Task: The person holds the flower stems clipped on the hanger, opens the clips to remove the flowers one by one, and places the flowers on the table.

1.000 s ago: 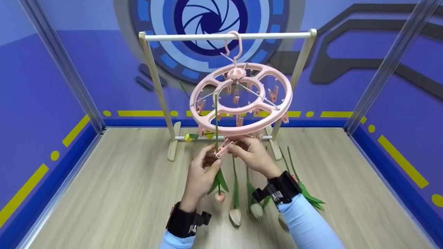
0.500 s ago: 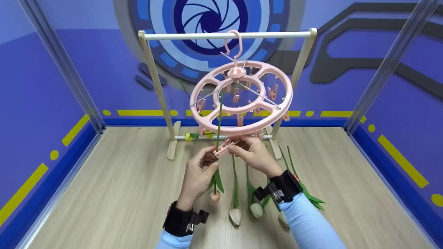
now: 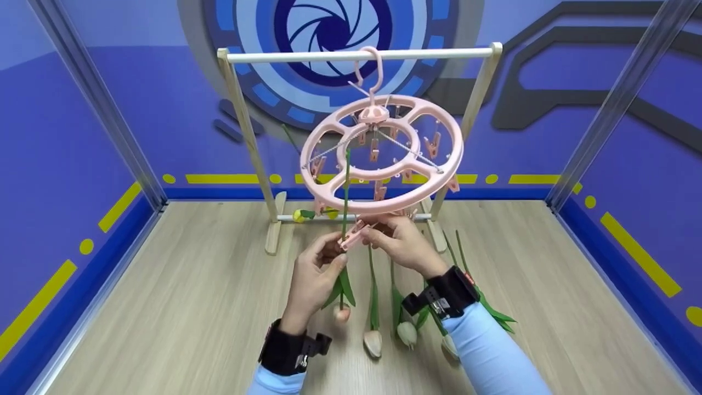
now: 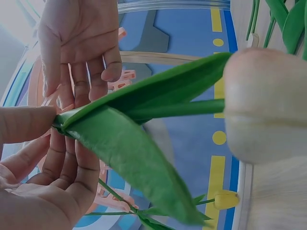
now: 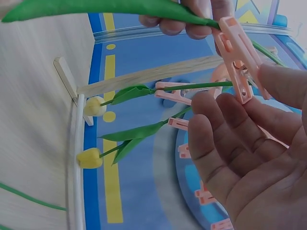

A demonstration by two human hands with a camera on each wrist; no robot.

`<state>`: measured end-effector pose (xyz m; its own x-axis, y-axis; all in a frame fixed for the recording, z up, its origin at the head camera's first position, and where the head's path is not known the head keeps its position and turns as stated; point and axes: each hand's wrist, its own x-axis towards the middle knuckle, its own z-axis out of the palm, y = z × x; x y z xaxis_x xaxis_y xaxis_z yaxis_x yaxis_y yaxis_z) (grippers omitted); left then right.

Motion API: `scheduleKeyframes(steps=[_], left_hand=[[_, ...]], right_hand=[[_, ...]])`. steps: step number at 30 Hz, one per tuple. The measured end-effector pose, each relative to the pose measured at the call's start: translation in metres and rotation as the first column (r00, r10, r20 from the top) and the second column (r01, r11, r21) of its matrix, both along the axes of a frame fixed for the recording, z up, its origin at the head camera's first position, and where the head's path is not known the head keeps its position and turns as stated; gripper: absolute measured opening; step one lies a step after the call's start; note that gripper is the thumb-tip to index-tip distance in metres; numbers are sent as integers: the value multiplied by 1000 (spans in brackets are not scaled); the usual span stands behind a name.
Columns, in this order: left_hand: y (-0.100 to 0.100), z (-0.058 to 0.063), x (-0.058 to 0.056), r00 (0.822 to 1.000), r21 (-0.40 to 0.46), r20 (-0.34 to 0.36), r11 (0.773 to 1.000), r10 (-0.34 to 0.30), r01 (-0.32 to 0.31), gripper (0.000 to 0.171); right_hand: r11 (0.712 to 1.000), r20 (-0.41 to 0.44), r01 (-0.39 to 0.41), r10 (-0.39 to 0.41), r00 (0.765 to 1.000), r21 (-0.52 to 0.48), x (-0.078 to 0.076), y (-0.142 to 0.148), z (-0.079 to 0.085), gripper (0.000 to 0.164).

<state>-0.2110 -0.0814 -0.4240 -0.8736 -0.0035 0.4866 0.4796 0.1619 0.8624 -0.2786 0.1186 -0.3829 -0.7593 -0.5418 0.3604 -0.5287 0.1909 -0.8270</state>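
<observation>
My left hand point(image 3: 315, 280) holds a pale pink tulip point(image 4: 268, 105) upside down, its thumb and fingers pinching the stem just above the leaves. With thumb and fingers my right hand point(image 3: 403, 247) pinches a pink clothespin point(image 5: 242, 60) that hangs from the round pink drying hanger point(image 3: 378, 207). In the right wrist view the clothespin's tip is right at the tulip's stem, by the leaf base. The stem's upper end rises in front of the hanger's ring. Other clothespins point(image 3: 379, 190) dangle around it.
The hanger hooks over a white bar point(image 3: 301, 56) on a wooden stand. A yellow tulip point(image 5: 89, 158) and a whitish tulip point(image 5: 95, 106) hang upside down from clips. Several tulips lie on the table, among them a cream one point(image 3: 373, 344) below the hands.
The left hand has shifted slightly left, and the tulip's bloom with it, while the stem's top has tipped a little right. The right hand keeps its hold on the clothespin, almost still.
</observation>
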Motion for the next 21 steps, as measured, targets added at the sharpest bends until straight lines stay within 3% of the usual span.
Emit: scheduleKeyframes(steps=[5, 21], left_hand=[[0, -1, -1, 1000, -4, -5, 1000, 28, -28, 26], [0, -3, -3, 1000, 20, -1, 1000, -19, 19, 32]], right_hand=[[1000, 7, 4, -4, 1000, -21, 1, 1, -2, 26], [999, 6, 6, -6, 1000, -51, 1, 1, -4, 23]])
